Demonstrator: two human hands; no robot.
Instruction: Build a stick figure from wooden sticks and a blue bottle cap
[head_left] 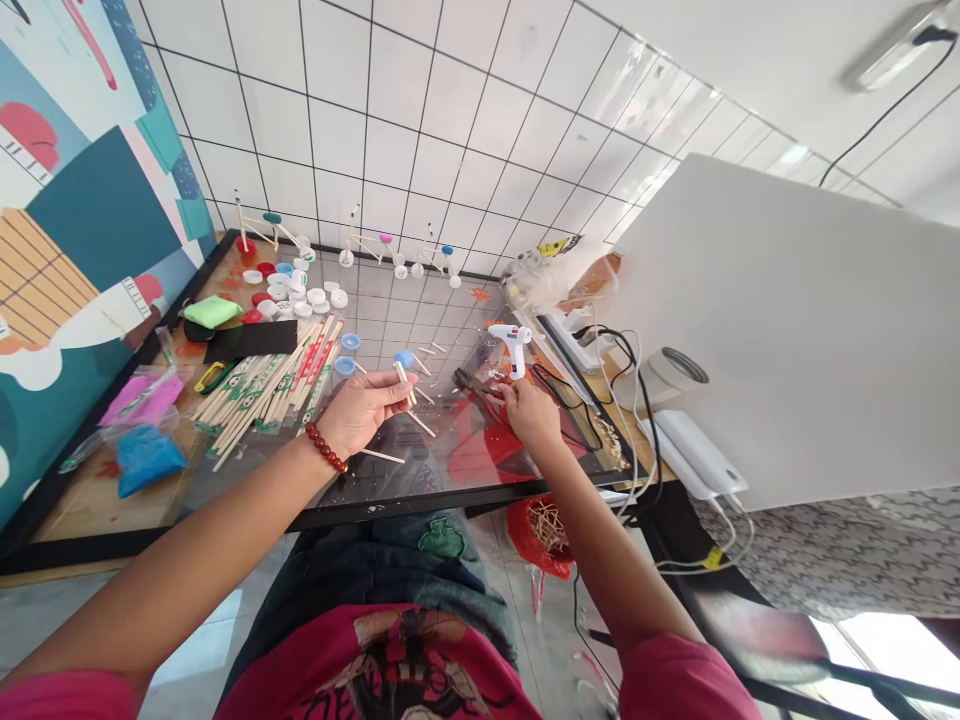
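Note:
My left hand [367, 405], with a beaded bracelet at the wrist, pinches short pieces of wooden chopstick [406, 380] above the glass tabletop. A small blue lump [404, 358] shows just beyond its fingertips; whether it touches the sticks I cannot tell. My right hand [531, 412] is closed on the handles of dark pliers [478, 384], whose jaws point left. Just past that hand a white glue gun [511, 345] stands on the table. Cut stick pieces [422, 424] lie near and under my left hand, beside two blue bottle caps [345, 366].
At the left lie a pile of wrapped chopsticks [262, 395], white and red bottle caps [296, 290] and bags of blue clay [150, 458]. Small stick-and-cap models [367, 245] stand along the tiled wall. Cables [637, 400] run at the right; a red bag [536, 535] hangs below.

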